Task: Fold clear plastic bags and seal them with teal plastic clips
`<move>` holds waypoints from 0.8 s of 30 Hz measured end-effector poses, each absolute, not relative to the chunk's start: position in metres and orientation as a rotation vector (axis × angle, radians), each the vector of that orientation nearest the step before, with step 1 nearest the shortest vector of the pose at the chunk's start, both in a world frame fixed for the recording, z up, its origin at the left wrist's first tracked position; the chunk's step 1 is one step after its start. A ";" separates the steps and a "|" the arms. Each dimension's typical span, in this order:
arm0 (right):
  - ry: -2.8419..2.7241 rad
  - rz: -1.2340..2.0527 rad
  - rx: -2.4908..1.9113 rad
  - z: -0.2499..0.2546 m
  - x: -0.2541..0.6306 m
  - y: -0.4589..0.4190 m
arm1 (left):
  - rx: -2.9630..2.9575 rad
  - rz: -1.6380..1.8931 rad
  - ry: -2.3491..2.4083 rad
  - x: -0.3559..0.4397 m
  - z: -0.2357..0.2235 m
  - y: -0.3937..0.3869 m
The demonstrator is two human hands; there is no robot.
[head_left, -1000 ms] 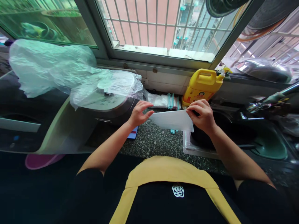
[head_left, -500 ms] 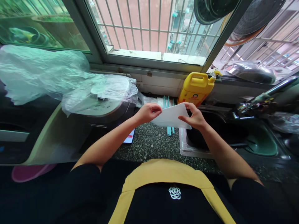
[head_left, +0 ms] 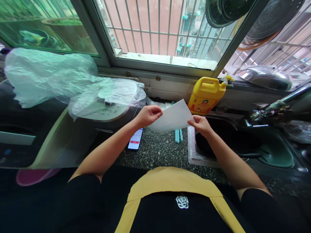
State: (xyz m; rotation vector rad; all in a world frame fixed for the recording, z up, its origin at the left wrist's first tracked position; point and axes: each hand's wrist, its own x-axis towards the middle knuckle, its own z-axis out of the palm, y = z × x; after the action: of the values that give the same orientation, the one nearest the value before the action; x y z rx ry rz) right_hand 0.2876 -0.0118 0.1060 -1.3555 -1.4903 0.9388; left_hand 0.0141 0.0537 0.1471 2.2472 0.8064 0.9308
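Observation:
A thin white translucent sheet (head_left: 173, 117), perhaps paper or a flat plastic bag, is held up over the counter between both hands. My left hand (head_left: 148, 116) pinches its left edge with thumb and fingers closed. On the right, my right hand (head_left: 201, 125) grips the lower right corner between thumb and fingers. The sheet tilts, its upper right corner pointing up toward the window. Below it lie several light-blue strips (head_left: 179, 136), partly hidden by the sheet. Near my left forearm a phone (head_left: 135, 139) with a lit screen lies on the speckled counter (head_left: 157, 150).
A yellow jug (head_left: 204, 96) with a pump stands behind my right hand. To the right are a dark sink (head_left: 225, 137) and a faucet (head_left: 263, 113). At left, a rice cooker (head_left: 102, 111) sits under clear plastic (head_left: 80, 77). A barred window (head_left: 155, 32) is ahead.
The sheet has turned, its upper right corner now free and raised. My right hand has moved down along its edge, from a wider grasp to a pinch. More of the phone shows.

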 end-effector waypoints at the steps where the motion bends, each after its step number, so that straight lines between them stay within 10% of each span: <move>1: -1.441 1.000 -1.344 0.105 0.289 -0.012 | 2.239 0.928 0.810 0.013 0.148 0.053; 24: -0.853 1.432 -1.040 0.061 0.242 0.030 | 2.662 1.229 0.551 0.027 0.167 0.026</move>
State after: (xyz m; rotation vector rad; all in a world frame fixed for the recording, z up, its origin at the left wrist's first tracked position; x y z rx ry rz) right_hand 0.2423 0.0304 0.0611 -1.0395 -0.8529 1.4317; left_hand 0.0268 0.0263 0.1668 2.6621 0.5512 1.2289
